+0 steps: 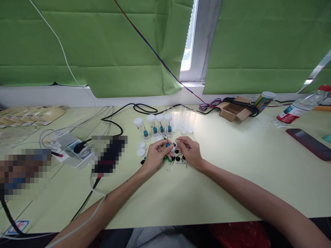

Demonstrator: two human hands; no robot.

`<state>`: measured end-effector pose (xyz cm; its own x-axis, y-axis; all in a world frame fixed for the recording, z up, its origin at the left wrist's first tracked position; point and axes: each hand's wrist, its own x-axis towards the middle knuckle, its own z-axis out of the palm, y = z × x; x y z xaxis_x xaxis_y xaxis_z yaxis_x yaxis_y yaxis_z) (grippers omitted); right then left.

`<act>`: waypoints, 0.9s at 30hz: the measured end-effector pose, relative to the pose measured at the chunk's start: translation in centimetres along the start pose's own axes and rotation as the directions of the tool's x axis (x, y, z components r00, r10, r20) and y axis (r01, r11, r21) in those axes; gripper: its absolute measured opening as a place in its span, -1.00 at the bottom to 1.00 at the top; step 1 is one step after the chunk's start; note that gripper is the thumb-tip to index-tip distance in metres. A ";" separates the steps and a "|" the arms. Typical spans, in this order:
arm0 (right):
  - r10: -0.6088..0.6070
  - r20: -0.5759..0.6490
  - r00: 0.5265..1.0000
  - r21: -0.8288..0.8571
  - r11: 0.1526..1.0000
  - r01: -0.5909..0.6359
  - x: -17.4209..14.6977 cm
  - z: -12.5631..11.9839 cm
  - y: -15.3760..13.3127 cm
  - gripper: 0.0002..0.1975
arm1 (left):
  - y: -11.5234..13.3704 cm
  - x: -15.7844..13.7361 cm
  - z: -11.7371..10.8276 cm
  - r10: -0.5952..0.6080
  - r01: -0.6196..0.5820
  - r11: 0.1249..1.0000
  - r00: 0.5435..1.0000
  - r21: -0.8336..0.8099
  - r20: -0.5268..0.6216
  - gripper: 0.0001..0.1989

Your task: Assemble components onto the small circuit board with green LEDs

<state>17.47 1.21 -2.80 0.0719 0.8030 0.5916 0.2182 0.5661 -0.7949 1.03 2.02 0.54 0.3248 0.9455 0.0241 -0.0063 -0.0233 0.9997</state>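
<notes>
My left hand (157, 154) is closed around a small blue part (168, 145) with a thin metal rod pointing upward. My right hand (190, 150) is beside it, fingertips pinched together; what they hold, if anything, is too small to make out. A small white piece (173, 149) shows between the hands. Below the fingers lie several black round parts (178, 158), some green bits (167, 158) and thin bent metal rods (170, 166). Just behind the hands stand several clear tubes (139, 128) with white caps, each containing a blue part with a rod.
Loose white caps (141, 152) lie left of my left hand. Further clear tubes (183, 120) stand behind. A power strip (74, 151) with cables is on the left. To the right are an opened cardboard box (234, 111), a water bottle (294, 112) and a dark phone (309, 143).
</notes>
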 end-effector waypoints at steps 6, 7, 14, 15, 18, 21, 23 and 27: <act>0.052 0.019 0.998 0.062 0.997 -0.053 0.0 0.0 0.1 -0.88 | 0.0 0.0 0.0 -0.005 0.005 1.000 1.000 0.000 -0.003 -0.74; 0.051 0.020 0.998 0.062 0.997 -0.052 0.0 -0.1 0.1 -0.89 | 0.0 0.0 0.0 -0.003 0.003 1.000 1.000 0.000 -0.001 -0.74; 0.012 0.025 1.000 0.042 0.999 -0.013 -0.1 -0.1 0.1 -0.89 | -0.1 0.1 -0.1 0.002 -0.002 1.000 1.000 -0.021 0.013 -0.75; 0.006 0.034 0.999 0.038 0.999 -0.007 -0.1 -0.1 0.1 -0.87 | -0.1 0.1 -0.1 0.002 -0.002 1.000 1.000 -0.028 0.015 -0.74; -0.008 0.070 0.998 0.034 0.999 0.005 -0.1 -0.2 0.0 -0.82 | -0.3 0.2 0.0 0.006 -0.005 0.999 1.000 -0.051 0.013 -0.75; -0.012 0.091 0.996 0.042 0.999 0.009 -0.1 -0.2 0.0 -0.79 | -0.3 0.2 0.0 0.005 -0.005 0.998 1.000 -0.067 0.002 -0.75; -0.017 0.092 0.996 0.045 0.999 0.013 -0.1 -0.2 0.1 -0.78 | -0.3 0.2 0.0 0.001 -0.001 0.998 1.000 -0.067 -0.003 -0.75; -0.017 0.087 0.996 0.032 0.999 0.014 0.0 -0.2 0.1 -0.79 | -0.3 0.1 -0.1 0.002 -0.002 0.998 1.000 -0.059 -0.002 -0.75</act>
<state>17.67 1.24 -2.86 -0.0171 0.8065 0.5910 0.1882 0.5831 -0.7903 1.03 2.18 0.26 0.3228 0.9461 0.0261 -0.0632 -0.0060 0.9980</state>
